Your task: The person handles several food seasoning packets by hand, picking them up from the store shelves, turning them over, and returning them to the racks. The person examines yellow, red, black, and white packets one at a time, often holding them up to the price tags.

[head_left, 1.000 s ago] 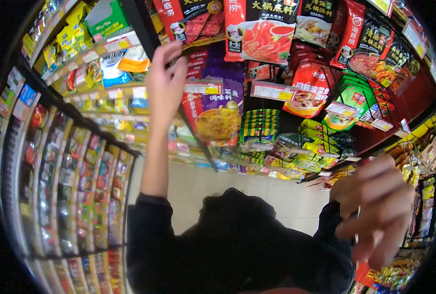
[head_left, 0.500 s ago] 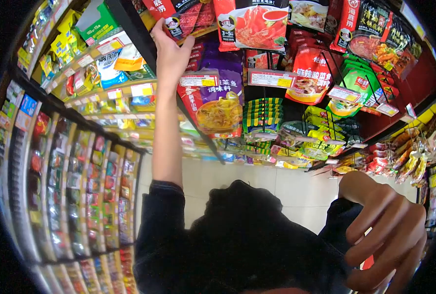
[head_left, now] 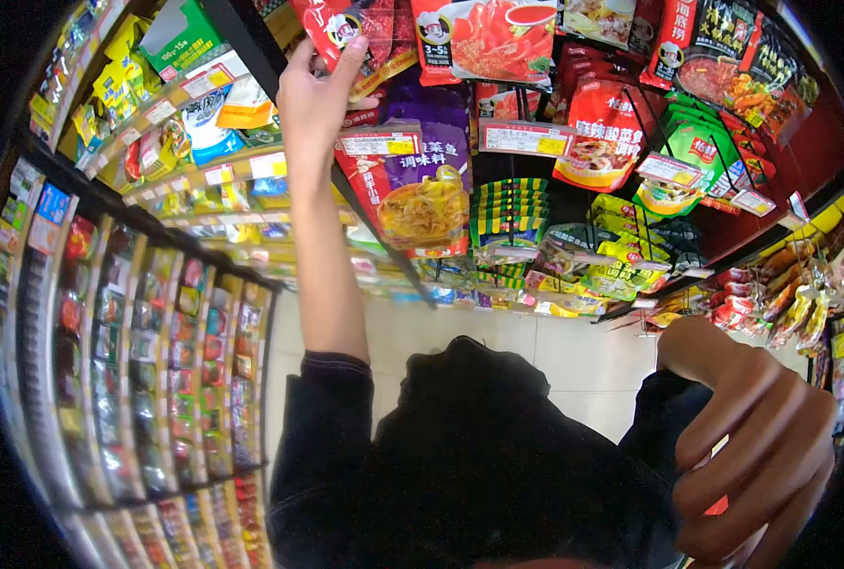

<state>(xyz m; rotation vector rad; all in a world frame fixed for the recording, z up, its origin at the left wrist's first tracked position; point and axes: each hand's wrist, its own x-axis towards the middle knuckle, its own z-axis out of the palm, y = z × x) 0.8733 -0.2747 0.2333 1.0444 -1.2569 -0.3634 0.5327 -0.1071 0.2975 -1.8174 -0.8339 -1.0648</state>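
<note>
At the top of the shelf, my left hand (head_left: 316, 106) grips a red seasoning packet (head_left: 376, 38) with a meat picture. Its thumb lies over the packet's front, and the other fingers are behind it. Just below hangs a purple seasoning pouch (head_left: 427, 185) with a bowl on its front. To the packet's right is a red packet with a hotpot picture (head_left: 498, 43). Close to the camera at lower right, my right hand (head_left: 759, 441) has its fingers curled in. A bit of red and white shows past them, too little to name.
Price tags (head_left: 526, 138) jut out along the hanging racks. Red pouches (head_left: 600, 133) and green pouches (head_left: 692, 156) hang to the right. Shelves of small packages (head_left: 147, 379) line the left side. Pale floor tiles (head_left: 588, 360) show beyond my dark shirt (head_left: 479, 455).
My left thumb has moved from the packet's lower edge up onto its front. The packet has shifted slightly right and tilted. My right hand stays curled in nearly the same place.
</note>
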